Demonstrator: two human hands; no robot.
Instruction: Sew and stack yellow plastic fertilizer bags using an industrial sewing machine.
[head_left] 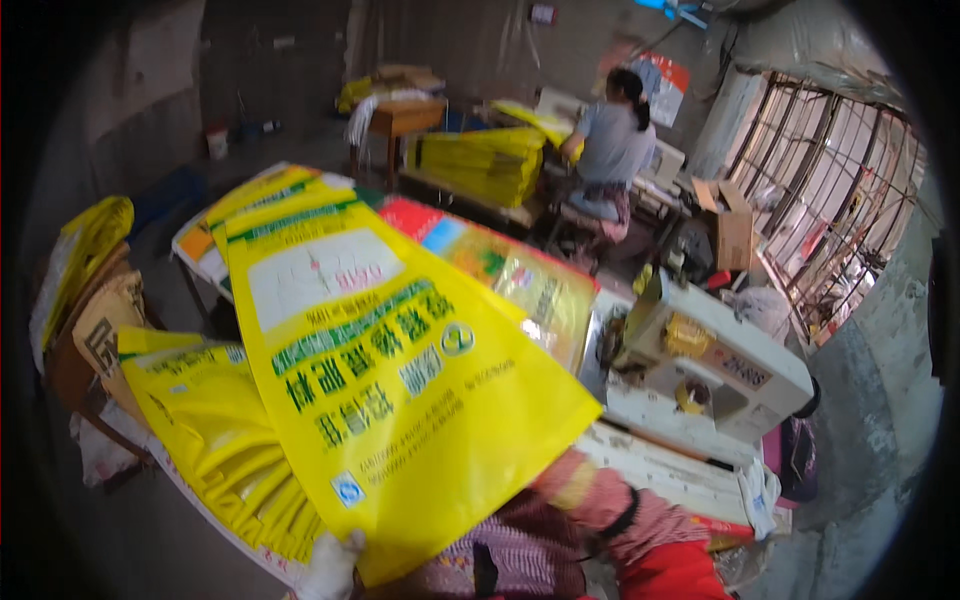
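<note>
A large yellow printed plastic sack (pixel 440 410) lies slanting in front of me, with green lettering and a white panel. My left hand (pixel 335 565), in a white glove, grips its near left corner. My right forearm (pixel 610 500), in a pink checked and red sleeve, reaches up to the sack's near right edge. The sack covers my right hand, so its fingers are hidden. Left of this sack, a fanned stack of folded yellow sacks (pixel 215 430) rests on a surface. The far end of the held sack overlaps more sacks (pixel 270 190) on the table.
A white sewing machine (pixel 715 350) stands at the right on its bench. Red and yellow printed sacks (pixel 510 275) lie beyond my sack. Farther back, a seated person (pixel 615 150) works beside a yellow sack pile (pixel 475 165). A barred window (pixel 835 180) is at the right.
</note>
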